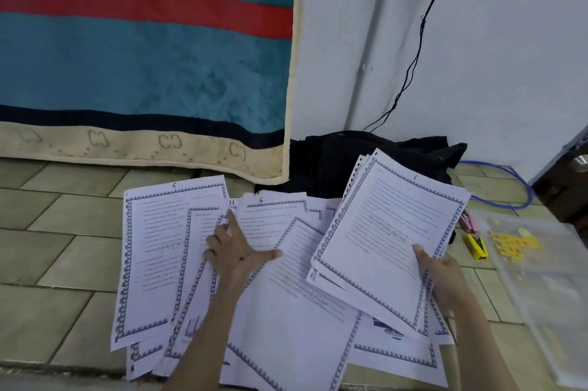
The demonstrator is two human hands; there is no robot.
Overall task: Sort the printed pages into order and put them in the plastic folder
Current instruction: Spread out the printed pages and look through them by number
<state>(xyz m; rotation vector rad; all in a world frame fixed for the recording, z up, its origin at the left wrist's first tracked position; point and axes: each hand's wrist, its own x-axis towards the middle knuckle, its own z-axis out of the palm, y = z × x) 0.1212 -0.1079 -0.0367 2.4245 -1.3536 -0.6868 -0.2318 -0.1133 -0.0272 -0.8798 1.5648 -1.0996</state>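
Note:
Printed pages with blue patterned borders lie fanned out on the tiled floor (57, 250). Handwritten numbers top some of them: page 5 (152, 250) at the left, page 11 and page 6 (270, 215) in the middle. My left hand (235, 247) rests flat on the spread, its index finger stretched to the corner marked 11. My right hand (442, 276) grips a small stack of pages (391, 238) by its lower right edge, lifted and tilted, with page 1 on top. The clear plastic folder (541, 266) lies on the floor to the right.
A teal blanket (143, 56) with a red stripe hangs behind the pages. Black cloth (321, 164) lies against the white wall. A yellow stapler (475, 247) and a pink clip sit between the stack and the folder. A blue cable (515, 187) loops nearby.

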